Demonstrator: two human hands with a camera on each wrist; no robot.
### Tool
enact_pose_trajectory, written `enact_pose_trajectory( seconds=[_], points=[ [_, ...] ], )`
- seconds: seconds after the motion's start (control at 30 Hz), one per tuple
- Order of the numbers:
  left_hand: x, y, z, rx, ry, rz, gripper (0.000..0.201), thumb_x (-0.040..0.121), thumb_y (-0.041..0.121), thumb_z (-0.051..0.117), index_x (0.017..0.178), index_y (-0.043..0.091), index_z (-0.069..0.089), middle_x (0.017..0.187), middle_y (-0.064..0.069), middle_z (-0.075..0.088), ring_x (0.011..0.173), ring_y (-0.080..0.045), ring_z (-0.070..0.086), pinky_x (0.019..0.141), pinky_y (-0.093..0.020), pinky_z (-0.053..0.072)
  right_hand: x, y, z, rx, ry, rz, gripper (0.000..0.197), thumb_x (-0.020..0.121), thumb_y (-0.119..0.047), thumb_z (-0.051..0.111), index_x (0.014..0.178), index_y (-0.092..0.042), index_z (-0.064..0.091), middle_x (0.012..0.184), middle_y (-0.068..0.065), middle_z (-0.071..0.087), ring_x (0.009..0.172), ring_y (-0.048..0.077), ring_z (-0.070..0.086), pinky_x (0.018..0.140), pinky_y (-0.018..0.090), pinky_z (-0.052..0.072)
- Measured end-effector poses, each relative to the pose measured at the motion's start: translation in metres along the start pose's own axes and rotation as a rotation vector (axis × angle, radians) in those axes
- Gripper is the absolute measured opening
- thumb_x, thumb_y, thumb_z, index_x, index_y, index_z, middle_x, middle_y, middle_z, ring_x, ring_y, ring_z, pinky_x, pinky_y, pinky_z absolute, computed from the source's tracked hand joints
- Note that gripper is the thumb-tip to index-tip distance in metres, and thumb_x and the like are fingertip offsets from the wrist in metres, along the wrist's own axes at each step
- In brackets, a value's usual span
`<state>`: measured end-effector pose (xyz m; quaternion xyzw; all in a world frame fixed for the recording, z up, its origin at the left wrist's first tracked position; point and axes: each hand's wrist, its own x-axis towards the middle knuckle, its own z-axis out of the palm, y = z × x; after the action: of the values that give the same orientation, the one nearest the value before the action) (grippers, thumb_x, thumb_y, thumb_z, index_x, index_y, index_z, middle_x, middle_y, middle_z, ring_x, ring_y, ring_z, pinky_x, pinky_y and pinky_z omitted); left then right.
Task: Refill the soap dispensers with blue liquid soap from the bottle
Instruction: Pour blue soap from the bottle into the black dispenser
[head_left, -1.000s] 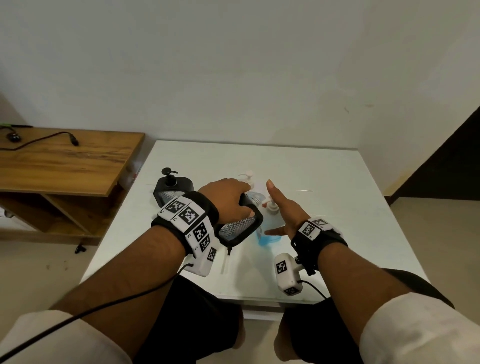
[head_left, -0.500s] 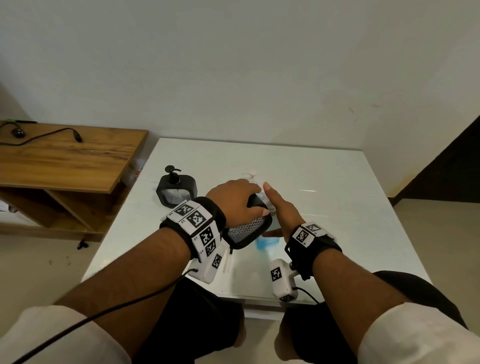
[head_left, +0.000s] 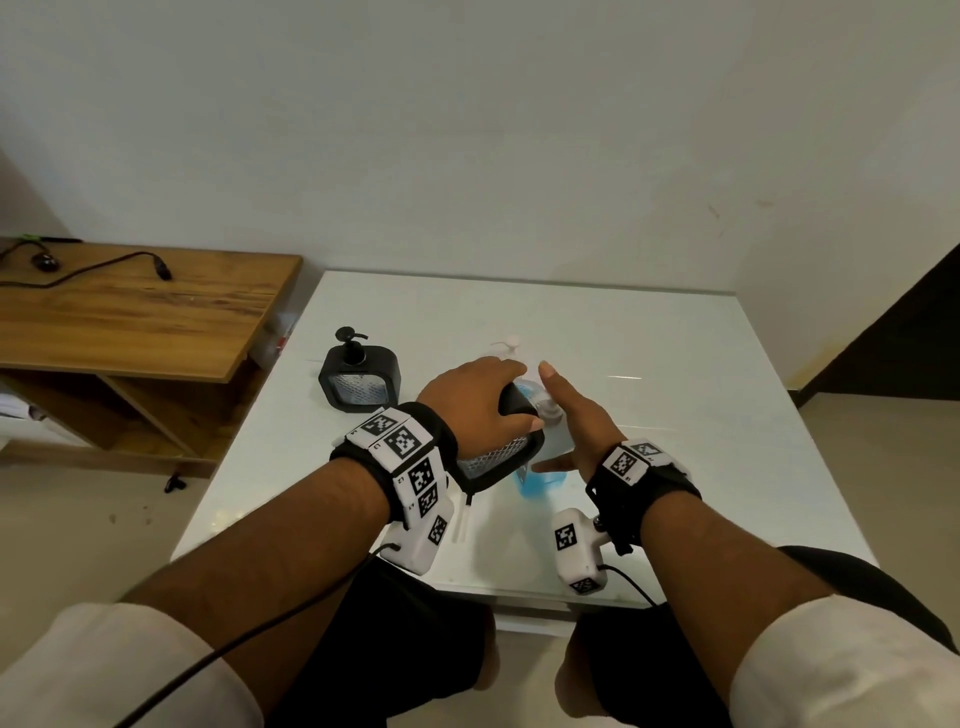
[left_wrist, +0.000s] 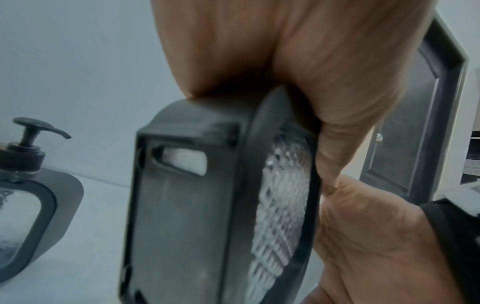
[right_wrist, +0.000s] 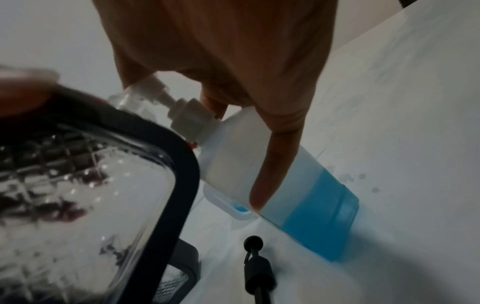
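Observation:
My left hand (head_left: 478, 400) grips a black-framed dispenser (head_left: 498, 447) of textured glass by its top and holds it tilted above the white table (head_left: 701, 374); its pump is off. In the left wrist view the fingers (left_wrist: 285, 61) curl over the dispenser (left_wrist: 207, 205). Just right of it stands the translucent bottle (head_left: 543, 480), about half full of blue soap, with a white pump cap (right_wrist: 192, 117). My right hand (head_left: 569, 423) touches the bottle (right_wrist: 298, 195) with straight fingers, the thumb (right_wrist: 275, 164) lying on its front. A second black dispenser (head_left: 360, 379) with its pump on stands to the left.
A loose black pump (right_wrist: 257, 265) with its tube lies on the table near the front edge. A clear bottle with a white pump (head_left: 511, 345) stands behind my hands. A wooden side table (head_left: 130, 317) with a cable is at the left.
My right hand has moved left onto the blue soap bottle. My left hand has kept its hold and brought the tilted dispenser closer to the bottle.

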<state>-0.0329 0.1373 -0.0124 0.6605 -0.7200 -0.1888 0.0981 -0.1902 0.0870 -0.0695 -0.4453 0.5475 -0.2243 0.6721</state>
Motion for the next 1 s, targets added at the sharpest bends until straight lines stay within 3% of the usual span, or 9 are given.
enact_pose_trajectory(
  seconds=[0.13, 0.4, 0.5, 0.6, 0.67, 0.77, 0.8, 0.9, 1.0],
  points=[
    [0.001, 0.007, 0.001, -0.013, 0.048, 0.002, 0.053, 0.085, 0.051, 0.061, 0.131, 0.026, 0.051, 0.127, 0.004, 0.058, 0.111, -0.016, 0.056, 0.094, -0.035, 0.047, 0.001, -0.002, 0.006, -0.007, 0.104, -0.032, 0.052, 0.088, -0.065, 0.057, 0.109, -0.019, 0.073, 0.102, 0.009, 0.076, 0.094, 0.03, 0.072, 0.079, 0.056, 0.06],
    [0.003, 0.011, 0.007, -0.005, 0.095, -0.032, 0.057, 0.083, 0.057, 0.059, 0.131, 0.028, 0.051, 0.126, 0.004, 0.058, 0.111, -0.018, 0.058, 0.093, -0.037, 0.048, -0.002, -0.002, 0.001, -0.018, -0.041, 0.009, 0.074, 0.069, -0.086, 0.049, 0.113, -0.031, 0.07, 0.109, 0.003, 0.074, 0.103, 0.027, 0.069, 0.084, 0.051, 0.059],
    [0.004, 0.012, 0.01, -0.011, 0.113, -0.021, 0.049, 0.082, 0.057, 0.059, 0.123, 0.031, 0.055, 0.119, 0.005, 0.059, 0.103, -0.018, 0.06, 0.086, -0.034, 0.049, 0.0, -0.003, 0.004, -0.014, 0.034, -0.028, 0.054, 0.084, -0.073, 0.053, 0.107, -0.028, 0.073, 0.107, 0.004, 0.075, 0.099, 0.029, 0.071, 0.083, 0.057, 0.059],
    [0.004, 0.012, 0.012, -0.008, 0.105, -0.034, 0.049, 0.082, 0.057, 0.058, 0.124, 0.031, 0.054, 0.122, 0.004, 0.057, 0.104, -0.019, 0.06, 0.088, -0.036, 0.049, 0.0, -0.004, 0.005, -0.02, 0.06, -0.02, 0.048, 0.088, -0.069, 0.052, 0.101, -0.027, 0.071, 0.106, 0.006, 0.074, 0.097, 0.03, 0.07, 0.084, 0.058, 0.058],
    [0.003, 0.011, 0.013, 0.004, 0.103, -0.04, 0.05, 0.083, 0.058, 0.057, 0.125, 0.03, 0.054, 0.124, 0.005, 0.056, 0.105, -0.019, 0.06, 0.089, -0.037, 0.049, 0.001, -0.004, 0.004, -0.027, 0.013, 0.002, 0.058, 0.085, -0.076, 0.048, 0.11, -0.028, 0.069, 0.113, 0.004, 0.072, 0.103, 0.03, 0.068, 0.088, 0.057, 0.056],
    [0.004, 0.01, 0.012, 0.015, 0.097, -0.04, 0.051, 0.083, 0.058, 0.057, 0.125, 0.028, 0.054, 0.125, 0.005, 0.055, 0.105, -0.019, 0.059, 0.089, -0.038, 0.049, 0.003, -0.002, -0.001, -0.032, -0.054, 0.056, 0.09, 0.066, -0.092, 0.049, 0.13, -0.031, 0.062, 0.131, 0.005, 0.063, 0.116, 0.032, 0.062, 0.089, 0.056, 0.056],
    [0.004, 0.01, 0.012, 0.015, 0.095, -0.036, 0.051, 0.083, 0.059, 0.056, 0.125, 0.029, 0.054, 0.124, 0.005, 0.056, 0.105, -0.019, 0.059, 0.089, -0.038, 0.049, 0.003, -0.002, -0.001, -0.031, -0.064, 0.058, 0.09, 0.064, -0.092, 0.051, 0.13, -0.032, 0.062, 0.132, 0.006, 0.063, 0.117, 0.032, 0.062, 0.089, 0.056, 0.055],
    [0.005, 0.011, 0.014, -0.012, 0.097, -0.025, 0.052, 0.082, 0.059, 0.057, 0.127, 0.033, 0.053, 0.128, 0.005, 0.054, 0.108, -0.018, 0.059, 0.091, -0.039, 0.049, 0.003, -0.004, 0.001, -0.018, -0.004, 0.027, 0.056, 0.082, -0.076, 0.054, 0.112, -0.032, 0.068, 0.119, 0.005, 0.07, 0.107, 0.032, 0.066, 0.091, 0.06, 0.053],
    [0.005, 0.011, 0.015, -0.017, 0.098, -0.033, 0.053, 0.083, 0.058, 0.058, 0.129, 0.034, 0.052, 0.129, 0.006, 0.054, 0.107, -0.017, 0.059, 0.092, -0.037, 0.049, 0.004, -0.005, 0.003, -0.035, 0.074, -0.002, 0.044, 0.089, -0.066, 0.053, 0.1, -0.028, 0.071, 0.109, 0.007, 0.073, 0.097, 0.032, 0.069, 0.085, 0.061, 0.056]
  ],
)
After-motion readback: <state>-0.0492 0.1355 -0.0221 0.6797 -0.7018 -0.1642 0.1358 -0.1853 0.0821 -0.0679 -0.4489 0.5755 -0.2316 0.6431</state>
